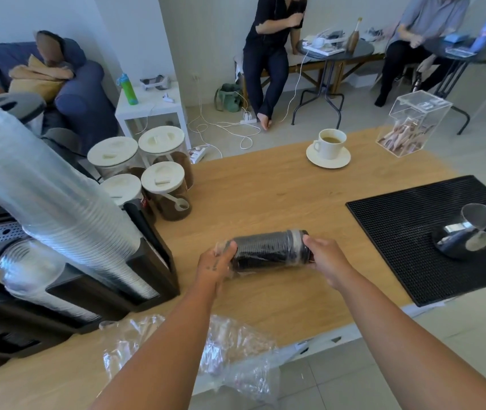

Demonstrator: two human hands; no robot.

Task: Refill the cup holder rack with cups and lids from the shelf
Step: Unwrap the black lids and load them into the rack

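2 outstretched arms, left hand [217, 261] and right hand [325, 258] curled inward.

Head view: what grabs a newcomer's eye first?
Dead centre, the left hand and right hand grip the two ends of a plastic-wrapped sleeve of black lids, held sideways over the wooden counter. At left, a tall slanting stack of clear cups fills the black cup holder rack. Far right, a steel pitcher sits on a black bar mat.
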